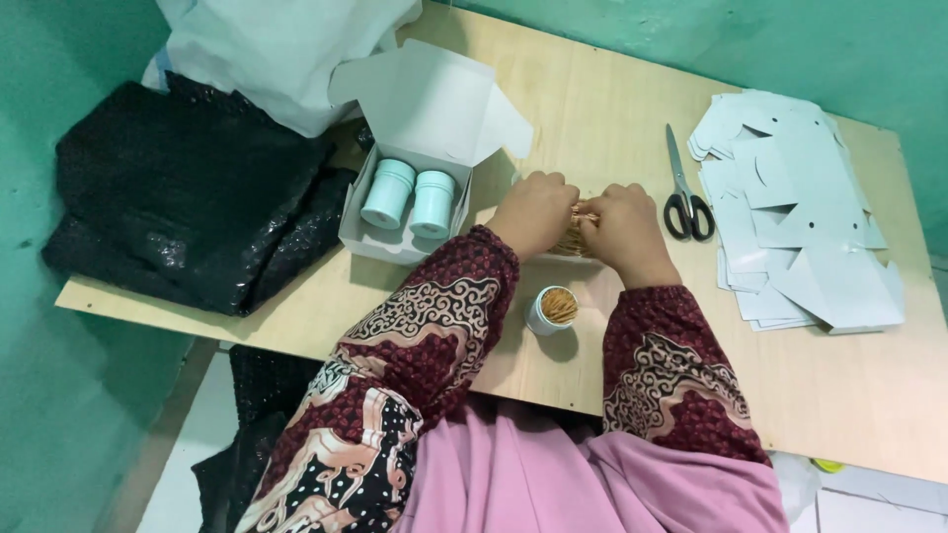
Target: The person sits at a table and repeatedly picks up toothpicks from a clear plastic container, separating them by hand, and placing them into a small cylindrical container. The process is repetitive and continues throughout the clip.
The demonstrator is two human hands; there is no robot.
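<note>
Toothpicks (574, 237), a tight tan bundle, pinched between both hands at mid-worktop, just beyond a small round container (555, 310) already packed with upright sticks. Left hand (533, 212) curled closed over the bundle's left side, knuckles up; right hand (622, 229) likewise closed on its right side, fingertips meeting over the sticks. Bundle mostly hidden under the fingers, so its full length cannot be told.

Handling, as a judgement: very light, each stick stiff yet thin and easily snapped, the lot smooth and prone to sliding apart or fanning out once the squeeze loosens. Best held around the middle of the bundle with an even, encircling pinch, ends kept level; sharp tips worth minding.

Nearby: open white carton (415, 188) to the left holding two pale blue capped tubs (410, 197); scissors (683, 192) with black handles to the right; stack of flat white card blanks (800, 212) farther right. Black plastic sheeting (188, 197) on the far left, white bag (286, 49) at the far edge of the wooden worktop (612, 109).
</note>
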